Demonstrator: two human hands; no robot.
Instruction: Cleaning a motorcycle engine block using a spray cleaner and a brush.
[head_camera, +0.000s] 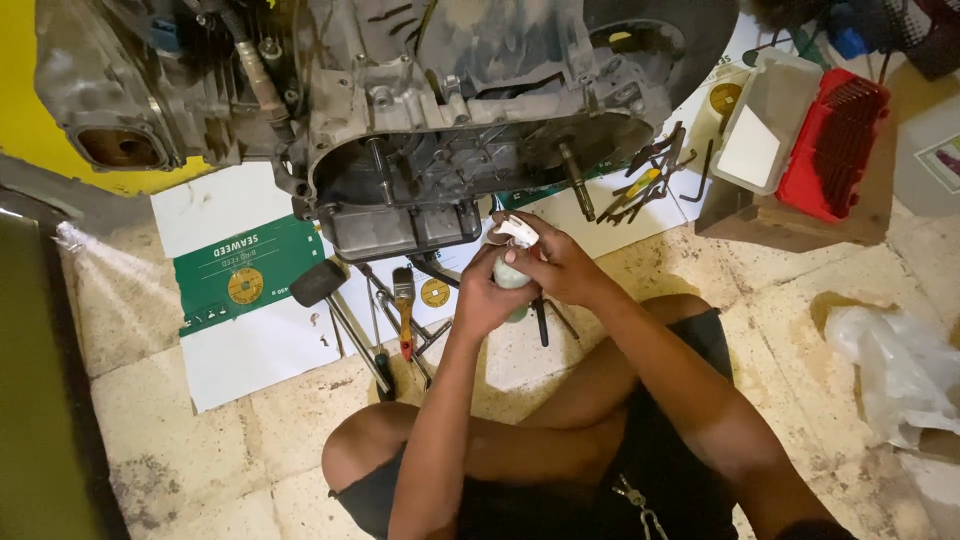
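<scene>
Knees and lap: bare crossed legs in dark shorts lie closest to the lens; the person sits on the stone floor.
Left hand: the left hand wraps the body of a small pale spray bottle; its fingers are curled tight round the bottle.
Right hand: the right hand closes over the bottle's white nozzle end from the other side, fingers pressed against it; whether they turn the cap or press the trigger cannot be told.
Bottle position: held in the air between both hands, just below the open engine crankcase and above the cardboard sheets.
Engine: side cover off, inner cavity, studs and a protruding shaft exposed; greasy and dark inside.
Tools on cardboard: a hammer with black head, a paintbrush with wooden and red handle, and thin metal rods beside them, all lying untouched near the left forearm.
Further tools: a heap of hex keys and drivers to the right of the shaft.
Periphery: a white plastic tray and a red case on a low box; a crumpled plastic bag at far right.
Progress, as judged: the casing is already opened; the bottle is only being readied, and no wet sheen on the casing can be made out.
</scene>
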